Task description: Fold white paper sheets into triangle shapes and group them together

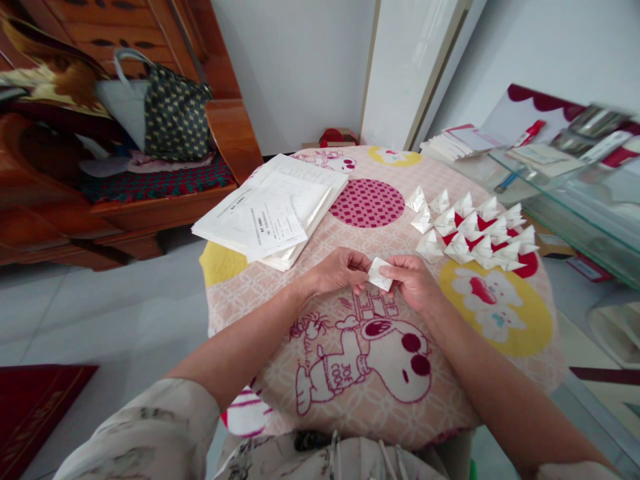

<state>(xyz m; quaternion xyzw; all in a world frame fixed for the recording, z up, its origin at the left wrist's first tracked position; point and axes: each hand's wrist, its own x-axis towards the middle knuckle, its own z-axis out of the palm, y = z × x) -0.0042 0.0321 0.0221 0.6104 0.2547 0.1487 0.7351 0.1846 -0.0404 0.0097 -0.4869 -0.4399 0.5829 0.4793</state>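
A small folded square of white paper (pixel 380 274) is held up between my two hands, over the middle of the round table. My left hand (pixel 345 270) pinches its left edge, fingers curled. From the other side, my right hand (pixel 409 277) grips it with the thumb lying on top of the paper. To the right stand several folded paper pieces (pixel 470 230) with pointed tips, set close together in rows. On the left lies a stack of printed sheets (pixel 270 213), with a smaller sheet on top.
A patterned cloth (pixel 350 373) covers the table. Beyond its right edge is a glass shelf (pixel 575 200) with papers, a red marker and metal containers. At the left stands a wooden bench (pixel 165 200) carrying a dark patterned bag (pixel 177 113).
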